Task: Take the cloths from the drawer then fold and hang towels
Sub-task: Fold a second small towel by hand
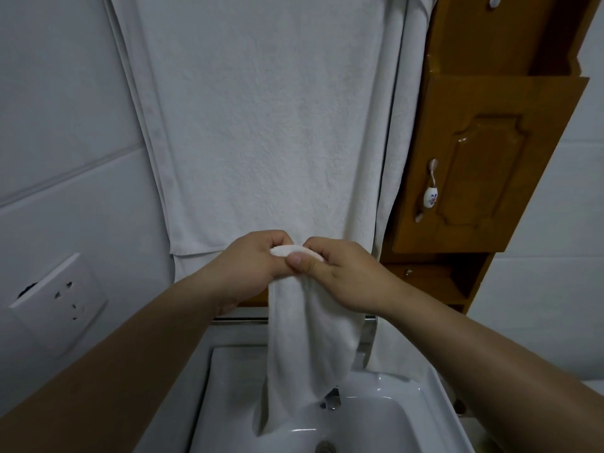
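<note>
White cloth (307,348) hangs below left hand (255,261), right hand (348,274).

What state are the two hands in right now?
The left hand is closed, gripping the top of the small white cloth.
The right hand is closed, pinching the same cloth under its thumb.

Two bare forearms are shown, the left forearm (130,348) and the right forearm (474,348), each uncovered by any garment along the whole of its visible length. Each is ended by a bare hand, the left hand (251,259) and the right hand (353,282). A short, rounded nail is seen on the right hand's thumb (299,261)
</note>
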`<state>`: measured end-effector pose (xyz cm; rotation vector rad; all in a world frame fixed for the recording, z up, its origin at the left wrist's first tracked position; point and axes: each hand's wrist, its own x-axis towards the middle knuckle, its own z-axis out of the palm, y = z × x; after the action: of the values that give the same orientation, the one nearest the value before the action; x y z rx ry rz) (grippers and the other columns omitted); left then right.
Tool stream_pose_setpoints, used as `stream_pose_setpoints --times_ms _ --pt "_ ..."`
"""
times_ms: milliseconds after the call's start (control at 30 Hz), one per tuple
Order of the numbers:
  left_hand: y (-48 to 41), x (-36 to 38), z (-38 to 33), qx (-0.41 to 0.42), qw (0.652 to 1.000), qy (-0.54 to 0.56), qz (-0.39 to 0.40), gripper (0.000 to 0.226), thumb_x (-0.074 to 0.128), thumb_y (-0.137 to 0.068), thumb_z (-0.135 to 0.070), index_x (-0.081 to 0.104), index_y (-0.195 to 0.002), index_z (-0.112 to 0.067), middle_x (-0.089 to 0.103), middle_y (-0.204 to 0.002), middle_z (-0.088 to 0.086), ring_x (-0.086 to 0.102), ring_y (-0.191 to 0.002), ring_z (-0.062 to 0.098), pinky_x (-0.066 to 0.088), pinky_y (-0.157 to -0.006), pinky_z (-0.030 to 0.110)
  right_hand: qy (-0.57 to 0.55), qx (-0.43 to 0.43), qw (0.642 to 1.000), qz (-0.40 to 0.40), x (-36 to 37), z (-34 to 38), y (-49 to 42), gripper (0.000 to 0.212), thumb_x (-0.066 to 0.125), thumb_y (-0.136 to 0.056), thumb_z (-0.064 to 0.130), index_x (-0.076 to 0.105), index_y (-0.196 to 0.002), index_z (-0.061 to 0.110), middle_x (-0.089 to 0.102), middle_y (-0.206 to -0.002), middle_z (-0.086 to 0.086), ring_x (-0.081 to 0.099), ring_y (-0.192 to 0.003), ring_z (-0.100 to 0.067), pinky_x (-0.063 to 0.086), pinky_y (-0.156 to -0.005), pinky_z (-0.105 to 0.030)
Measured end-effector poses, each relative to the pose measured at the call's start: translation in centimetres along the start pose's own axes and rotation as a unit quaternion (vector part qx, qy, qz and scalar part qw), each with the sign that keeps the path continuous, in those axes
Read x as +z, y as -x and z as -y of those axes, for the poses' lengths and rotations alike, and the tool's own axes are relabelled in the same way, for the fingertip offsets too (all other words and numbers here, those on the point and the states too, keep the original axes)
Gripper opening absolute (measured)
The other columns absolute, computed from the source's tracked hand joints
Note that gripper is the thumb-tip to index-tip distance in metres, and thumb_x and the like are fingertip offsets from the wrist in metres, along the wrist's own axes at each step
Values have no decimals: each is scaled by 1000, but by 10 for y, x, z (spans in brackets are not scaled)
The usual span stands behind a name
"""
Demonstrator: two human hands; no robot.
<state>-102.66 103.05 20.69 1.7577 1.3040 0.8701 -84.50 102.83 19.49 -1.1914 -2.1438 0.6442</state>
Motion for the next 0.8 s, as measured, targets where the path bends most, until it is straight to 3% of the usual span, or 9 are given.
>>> stream_pose_setpoints --times_ms 100,167,267,400,533,633,700,800 --pt "1 0 1 4 992 -86 -92 22 66 -91 -29 58 -75 -15 60 -73 0 53 -70 15 39 -61 30 40 23 999 18 -4 -6 4 28 64 -90 51 66 -103 26 67 -91 8 61 -84 -7 51 -75 -30" --pt "5 -3 0 29 985 -126 -119 24 60 -95 -30 53 -78 -14 57 -73 -1 50 -67 13 35 -57 28 31 33 999 15 -8 -10 6 22 66 -92 41 67 -106 25 67 -97 8 61 -88 -8 52 -81 -33" --pt "11 -4 -2 55 982 -156 -86 24 56 -96 -37 50 -80 -20 59 -73 -3 51 -65 11 38 -57 28 19 37 999 12 -13 -16 8 6 67 -92 35 66 -96 31 65 -90 12 59 -83 -5 47 -73 -26" --pt "14 -7 -1 37 966 -246 -66 19 53 -97 -44 51 -88 -27 63 -81 -2 58 -72 13 41 -58 28 25 68 997 3 -19 -27 13 9 70 -90 33 71 -99 32 69 -96 14 63 -90 -4 52 -77 -27" --pt "13 -3 3 49 945 -324 -13 21 56 -96 -45 52 -110 -31 59 -85 -9 53 -73 7 35 -57 22 95 66 993 -35 -28 -31 14 6 67 -93 31 71 -96 33 68 -90 16 60 -83 1 42 -68 -19" --pt "9 3 1 74 936 -343 -35 33 53 -98 -40 52 -131 -33 66 -115 -5 59 -96 16 35 -67 24 162 63 981 -91 -36 -30 10 18 64 -95 37 72 -107 28 67 -92 13 57 -82 0 41 -65 -14" --pt "4 5 -1 101 928 -353 -58 28 50 -101 -35 61 -125 -26 68 -119 -3 60 -105 19 35 -74 23 173 57 977 -107 -42 -27 5 18 63 -95 38 72 -107 27 66 -90 13 56 -80 0 40 -62 -15" --pt "-3 2 -6 118 925 -348 -101 23 48 -101 -27 69 -101 -16 71 -102 2 62 -95 22 40 -75 29 191 58 977 -68 -54 -17 -2 17 63 -95 38 69 -106 26 63 -89 14 56 -80 -1 44 -64 -20"
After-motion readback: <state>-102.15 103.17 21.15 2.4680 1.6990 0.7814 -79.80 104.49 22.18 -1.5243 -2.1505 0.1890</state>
